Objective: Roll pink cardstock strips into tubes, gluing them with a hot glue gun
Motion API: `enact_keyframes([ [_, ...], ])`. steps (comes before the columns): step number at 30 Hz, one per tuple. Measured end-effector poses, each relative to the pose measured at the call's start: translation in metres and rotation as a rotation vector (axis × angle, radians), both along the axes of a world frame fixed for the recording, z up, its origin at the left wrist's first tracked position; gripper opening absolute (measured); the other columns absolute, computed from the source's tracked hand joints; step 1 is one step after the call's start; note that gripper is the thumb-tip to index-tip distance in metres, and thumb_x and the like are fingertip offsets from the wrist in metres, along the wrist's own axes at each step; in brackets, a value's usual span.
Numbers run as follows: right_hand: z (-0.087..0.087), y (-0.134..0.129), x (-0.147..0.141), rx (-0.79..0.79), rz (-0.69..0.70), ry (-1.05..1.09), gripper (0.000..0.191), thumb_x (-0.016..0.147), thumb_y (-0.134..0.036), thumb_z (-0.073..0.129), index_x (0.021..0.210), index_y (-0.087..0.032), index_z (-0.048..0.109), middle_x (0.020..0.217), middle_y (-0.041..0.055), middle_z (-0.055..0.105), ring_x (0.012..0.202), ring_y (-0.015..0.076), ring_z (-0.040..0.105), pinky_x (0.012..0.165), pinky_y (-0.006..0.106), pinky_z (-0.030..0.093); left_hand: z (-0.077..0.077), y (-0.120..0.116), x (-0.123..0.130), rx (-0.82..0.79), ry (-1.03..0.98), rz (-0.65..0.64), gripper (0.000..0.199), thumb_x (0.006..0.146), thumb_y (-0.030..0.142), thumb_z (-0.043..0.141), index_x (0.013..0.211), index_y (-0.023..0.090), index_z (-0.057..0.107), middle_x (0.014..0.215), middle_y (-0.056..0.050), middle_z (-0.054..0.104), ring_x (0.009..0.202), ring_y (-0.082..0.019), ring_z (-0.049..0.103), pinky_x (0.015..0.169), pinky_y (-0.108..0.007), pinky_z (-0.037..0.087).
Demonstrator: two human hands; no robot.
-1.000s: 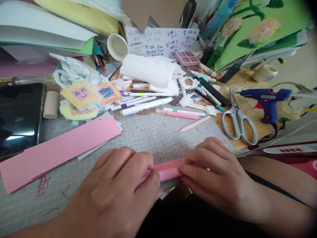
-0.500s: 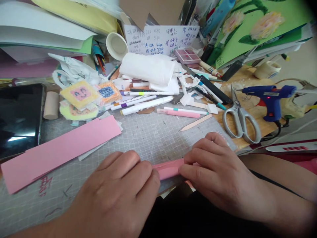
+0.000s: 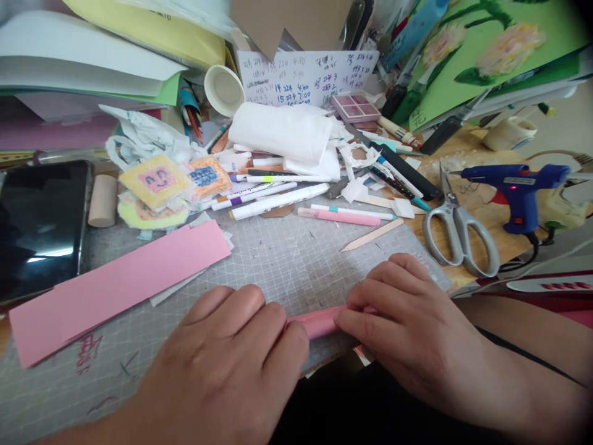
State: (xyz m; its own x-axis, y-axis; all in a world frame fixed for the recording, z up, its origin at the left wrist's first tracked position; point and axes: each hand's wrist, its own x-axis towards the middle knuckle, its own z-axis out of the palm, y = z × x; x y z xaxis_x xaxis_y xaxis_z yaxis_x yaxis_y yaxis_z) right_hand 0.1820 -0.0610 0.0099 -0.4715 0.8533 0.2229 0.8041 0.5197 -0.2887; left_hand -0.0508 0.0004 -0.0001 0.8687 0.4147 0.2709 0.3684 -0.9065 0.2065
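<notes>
A strip of pink paper (image 3: pixel 319 322), curled into a narrow roll, lies at the front edge of the grey cutting mat (image 3: pixel 282 259). My left hand (image 3: pixel 231 358) is closed on its left end, knuckles up, hiding that end. On the other end, the fingers and thumb of my right hand (image 3: pixel 407 327) pinch the roll. Only its middle shows between my hands. Flat pink paper strips (image 3: pixel 125 284) lie stacked to the left, on top of some white paper. A pointed wooden stick (image 3: pixel 373 235) rests beyond my right hand.
Scissors (image 3: pixel 458 238) and a blue glue gun (image 3: pixel 519 185) with a lit red light lie at the right. Several markers (image 3: pixel 278 201), a white tissue pack (image 3: pixel 280 131) and paper scraps crowd the back. A black tablet (image 3: pixel 41 228) sits at the far left.
The pink roll shows a narrower band between my hands, and my left thumb has shifted right along it. The whole view has moved slightly.
</notes>
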Motion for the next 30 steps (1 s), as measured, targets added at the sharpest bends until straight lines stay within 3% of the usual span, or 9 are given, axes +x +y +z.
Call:
enact_keyframes([
  [11, -0.004, 0.0, 0.001, 0.027, -0.032, 0.023, 0.026, 0.096, -0.016, 0.042, 0.093, -0.02, 0.068, 0.081, 0.0042, 0.06, 0.074, 0.019, 0.047, 0.069, 0.037, 0.031, -0.003, 0.006, 0.006, 0.04, -0.061, 0.037, 0.031, 0.095, 0.018, 0.035, 0.073, 0.02, 0.058, 0.067, -0.001, 0.047, 0.068, -0.017, 0.042, 0.064, -0.033, 0.03],
  [23, -0.005, -0.004, 0.003, 0.131, -0.006, -0.006, 0.015, 0.093, -0.016, 0.053, 0.093, -0.016, 0.068, 0.077, 0.0024, 0.064, 0.07, 0.016, 0.051, 0.068, 0.036, 0.034, 0.0, 0.01, 0.001, -0.142, -0.033, -0.013, 0.024, 0.092, 0.013, 0.042, 0.074, 0.017, 0.058, 0.069, -0.002, 0.05, 0.069, -0.019, 0.043, 0.063, -0.035, 0.026],
  [30, -0.004, -0.001, 0.002, 0.144, 0.024, 0.001, 0.017, 0.094, -0.015, 0.052, 0.096, -0.013, 0.068, 0.077, 0.0033, 0.064, 0.069, 0.0158, 0.053, 0.064, 0.034, 0.036, 0.007, 0.015, -0.003, -0.262, 0.045, -0.057, 0.013, 0.092, 0.02, 0.05, 0.093, 0.021, 0.063, 0.077, -0.001, 0.054, 0.069, -0.019, 0.044, 0.062, -0.034, 0.03],
])
